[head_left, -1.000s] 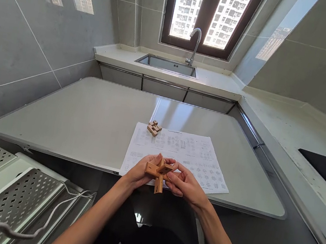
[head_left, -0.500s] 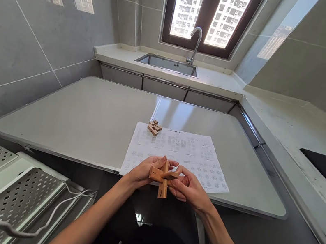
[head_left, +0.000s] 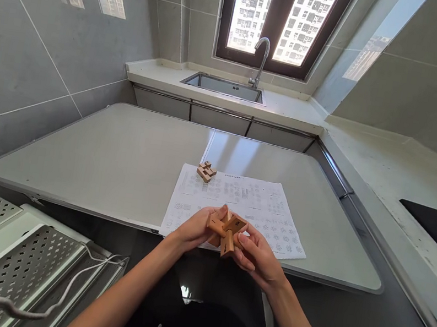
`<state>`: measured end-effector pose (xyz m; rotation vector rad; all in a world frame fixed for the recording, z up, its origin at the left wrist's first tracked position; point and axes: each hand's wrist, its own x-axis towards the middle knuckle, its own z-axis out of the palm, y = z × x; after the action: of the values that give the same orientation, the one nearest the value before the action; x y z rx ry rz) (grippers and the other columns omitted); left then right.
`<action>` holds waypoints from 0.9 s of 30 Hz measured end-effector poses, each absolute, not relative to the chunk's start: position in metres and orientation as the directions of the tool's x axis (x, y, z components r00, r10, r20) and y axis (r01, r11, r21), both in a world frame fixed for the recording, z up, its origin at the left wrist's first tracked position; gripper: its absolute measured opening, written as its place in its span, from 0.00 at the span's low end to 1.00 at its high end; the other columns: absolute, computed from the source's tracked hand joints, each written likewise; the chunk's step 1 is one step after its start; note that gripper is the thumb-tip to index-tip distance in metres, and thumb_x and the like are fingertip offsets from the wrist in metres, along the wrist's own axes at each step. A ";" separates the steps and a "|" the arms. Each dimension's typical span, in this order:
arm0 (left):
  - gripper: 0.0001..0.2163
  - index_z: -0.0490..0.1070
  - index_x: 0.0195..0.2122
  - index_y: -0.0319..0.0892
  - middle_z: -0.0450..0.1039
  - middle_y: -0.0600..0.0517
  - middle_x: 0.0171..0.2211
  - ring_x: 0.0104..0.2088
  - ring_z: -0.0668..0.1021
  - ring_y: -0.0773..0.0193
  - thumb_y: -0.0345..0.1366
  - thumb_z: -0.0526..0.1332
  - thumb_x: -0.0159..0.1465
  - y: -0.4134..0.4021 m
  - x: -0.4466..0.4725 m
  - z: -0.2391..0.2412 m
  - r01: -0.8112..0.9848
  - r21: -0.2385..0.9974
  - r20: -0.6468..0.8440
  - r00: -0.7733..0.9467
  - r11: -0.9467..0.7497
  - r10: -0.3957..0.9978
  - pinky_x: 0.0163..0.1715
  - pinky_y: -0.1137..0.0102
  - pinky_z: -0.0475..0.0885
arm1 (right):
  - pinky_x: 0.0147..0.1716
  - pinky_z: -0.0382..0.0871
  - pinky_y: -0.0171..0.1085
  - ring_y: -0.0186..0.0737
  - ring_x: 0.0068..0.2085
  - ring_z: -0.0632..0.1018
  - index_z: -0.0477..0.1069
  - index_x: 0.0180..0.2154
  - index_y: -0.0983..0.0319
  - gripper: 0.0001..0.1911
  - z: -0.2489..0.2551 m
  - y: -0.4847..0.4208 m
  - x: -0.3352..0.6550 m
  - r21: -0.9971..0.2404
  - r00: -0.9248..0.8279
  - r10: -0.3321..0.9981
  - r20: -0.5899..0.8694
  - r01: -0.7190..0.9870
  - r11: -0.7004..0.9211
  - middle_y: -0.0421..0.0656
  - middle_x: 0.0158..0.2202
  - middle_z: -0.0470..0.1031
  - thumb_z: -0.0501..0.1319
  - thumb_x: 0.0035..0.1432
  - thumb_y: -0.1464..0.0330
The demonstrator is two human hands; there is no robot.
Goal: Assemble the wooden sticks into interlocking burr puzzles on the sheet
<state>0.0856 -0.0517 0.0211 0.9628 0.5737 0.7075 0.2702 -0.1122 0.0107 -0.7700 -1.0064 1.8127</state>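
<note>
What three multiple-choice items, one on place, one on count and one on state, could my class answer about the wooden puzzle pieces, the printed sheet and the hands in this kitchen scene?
1. Where does the small loose cluster of tan wooden puzzle pieces lie?
A. In the steel sink
B. At the far left corner of the white printed instruction sheet
C. On the perforated metal rack

2. How many hands grip the tan interlocked wooden block puzzle?
A. None
B. One
C. Two

3. What is the state of the interlocked puzzle?
A. Held up near the grey table's near edge
B. Lying flat on the sheet
C. Resting in the sink

Answers: 1 B, the cluster sits on the sheet's far left corner. 2 C, the left hand and right hand both clasp it. 3 A, both hands hold it off any surface.
</note>
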 end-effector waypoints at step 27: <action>0.11 0.74 0.36 0.43 0.81 0.50 0.32 0.31 0.75 0.61 0.43 0.58 0.71 -0.037 0.053 -0.003 0.345 0.897 0.149 0.353 -0.276 0.924 0.35 0.67 0.66 | 0.14 0.60 0.23 0.24 0.20 0.65 0.68 0.34 0.60 0.22 -0.031 0.009 0.362 -0.929 0.394 0.910 -0.132 -0.369 0.025 0.35 0.25 0.74 0.78 0.47 0.60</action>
<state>0.0527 -0.0369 -0.0035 1.8034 1.1185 0.8980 0.3615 0.0094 -0.0314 -1.1426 -0.6033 1.0879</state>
